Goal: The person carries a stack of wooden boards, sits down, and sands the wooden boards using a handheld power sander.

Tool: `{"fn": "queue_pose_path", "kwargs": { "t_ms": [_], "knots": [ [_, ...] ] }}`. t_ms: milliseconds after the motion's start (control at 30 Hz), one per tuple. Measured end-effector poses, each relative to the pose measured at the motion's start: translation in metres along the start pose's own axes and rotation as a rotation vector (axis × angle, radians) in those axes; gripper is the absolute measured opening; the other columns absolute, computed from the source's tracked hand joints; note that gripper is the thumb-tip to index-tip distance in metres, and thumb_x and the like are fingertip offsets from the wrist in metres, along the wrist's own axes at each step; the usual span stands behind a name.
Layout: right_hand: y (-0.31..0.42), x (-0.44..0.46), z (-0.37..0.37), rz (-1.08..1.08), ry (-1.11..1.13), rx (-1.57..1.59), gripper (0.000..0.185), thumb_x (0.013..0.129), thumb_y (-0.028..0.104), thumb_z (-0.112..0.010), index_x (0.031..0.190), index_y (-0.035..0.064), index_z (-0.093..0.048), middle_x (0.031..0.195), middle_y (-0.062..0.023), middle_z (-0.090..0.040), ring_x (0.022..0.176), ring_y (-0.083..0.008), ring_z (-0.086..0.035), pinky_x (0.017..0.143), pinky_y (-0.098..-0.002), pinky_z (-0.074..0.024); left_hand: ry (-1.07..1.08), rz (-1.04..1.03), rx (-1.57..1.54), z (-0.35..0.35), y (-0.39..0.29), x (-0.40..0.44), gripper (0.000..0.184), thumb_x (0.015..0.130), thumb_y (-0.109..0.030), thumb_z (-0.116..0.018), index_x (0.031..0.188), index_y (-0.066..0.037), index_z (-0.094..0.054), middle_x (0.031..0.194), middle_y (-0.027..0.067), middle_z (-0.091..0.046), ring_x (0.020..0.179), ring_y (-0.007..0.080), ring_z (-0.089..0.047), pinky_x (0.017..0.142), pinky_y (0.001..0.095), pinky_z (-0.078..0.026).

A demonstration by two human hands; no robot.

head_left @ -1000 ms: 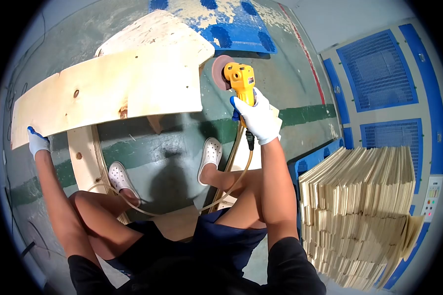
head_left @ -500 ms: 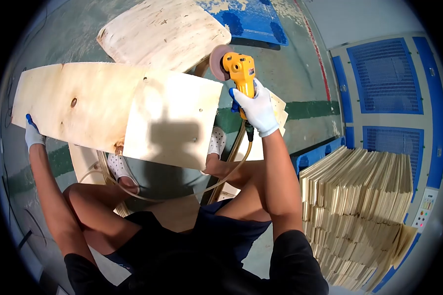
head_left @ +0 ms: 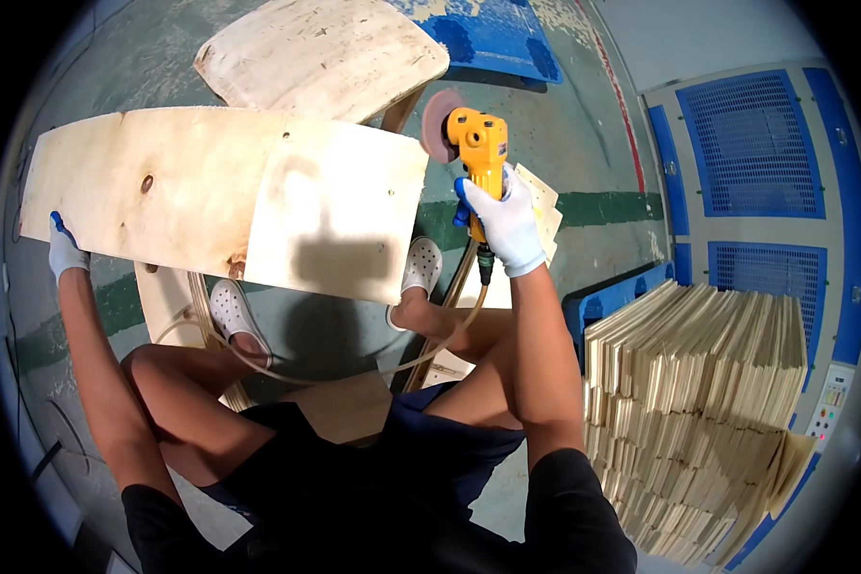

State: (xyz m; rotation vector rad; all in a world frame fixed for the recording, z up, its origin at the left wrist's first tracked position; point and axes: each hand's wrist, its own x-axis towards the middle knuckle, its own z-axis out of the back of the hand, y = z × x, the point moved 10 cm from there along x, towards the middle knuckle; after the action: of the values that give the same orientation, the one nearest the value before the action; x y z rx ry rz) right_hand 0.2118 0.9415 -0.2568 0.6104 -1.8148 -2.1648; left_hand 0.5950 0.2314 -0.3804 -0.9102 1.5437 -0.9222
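Observation:
A long pale plywood panel [head_left: 196,191] spans the left and middle of the view, with knots on its face. My left hand [head_left: 67,251], in a white glove with blue fingertips, grips its lower left edge, thumb on top. My right hand [head_left: 509,222], gloved the same way, is wrapped round the handle of a yellow power sander [head_left: 481,143]. The sander's round pinkish disc [head_left: 440,125] is beside the panel's upper right corner. A hose [head_left: 383,374] runs from the handle's lower end across my legs.
Behind the panel a worn board [head_left: 325,59] rests on a wooden support. A blue pallet [head_left: 497,38] lies beyond it. At the right, a tall stack of thin wood sheets [head_left: 694,411] stands before a blue and grey machine [head_left: 756,153]. More boards [head_left: 167,301] are beside my feet.
The panel's right end has tilted down and toward me since the first frame, and the panel has since risen slightly. The sander has shifted a little right, still in my right hand.

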Motion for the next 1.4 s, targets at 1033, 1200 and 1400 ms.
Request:
{"fn": "queue_pose_path", "kwargs": {
  "t_ms": [1033, 1200, 1400],
  "knots": [
    [-0.012, -0.048, -0.013, 0.025, 0.138, -0.169, 0.042, 0.089, 0.011, -0.075, 0.128, 0.0026, -0.063, 0.100, -0.0013, -0.068, 0.082, -0.0072, -0.061, 0.074, -0.0263, -0.0537, -0.053, -0.036, 0.022, 0.018, 0.002, 0.014, 0.066, 0.108, -0.049, -0.047, 0.148, 0.004, -0.048, 0.145, 0.0154, -0.060, 0.128, 0.0305, -0.062, 0.108, 0.0401, -0.052],
    [-0.014, -0.106, -0.037, 0.005, 0.291, -0.178, 0.040, 0.088, 0.002, -0.071, 0.127, 0.0002, -0.063, 0.107, -0.0034, -0.069, 0.087, -0.0084, -0.063, 0.078, -0.0260, -0.0543, -0.035, 0.026, -0.085, 0.005, 0.005, -0.009, 0.064, 0.108, -0.049, -0.047, 0.149, -0.001, -0.049, 0.146, 0.0145, -0.059, 0.129, 0.0322, -0.061, 0.108, 0.0444, -0.053],
    [-0.033, -0.099, -0.022, -0.031, 0.231, -0.225, 0.058, 0.085, 0.008, -0.076, 0.140, 0.0007, -0.057, 0.115, -0.0068, -0.072, 0.100, -0.0118, -0.066, 0.092, -0.0295, -0.0537, -0.073, -0.021, -0.003, 0.005, -0.002, -0.027, 0.067, 0.108, -0.053, -0.044, 0.149, 0.001, -0.048, 0.146, 0.0137, -0.059, 0.132, 0.0315, -0.058, 0.109, 0.0430, -0.052]
  ]
}}
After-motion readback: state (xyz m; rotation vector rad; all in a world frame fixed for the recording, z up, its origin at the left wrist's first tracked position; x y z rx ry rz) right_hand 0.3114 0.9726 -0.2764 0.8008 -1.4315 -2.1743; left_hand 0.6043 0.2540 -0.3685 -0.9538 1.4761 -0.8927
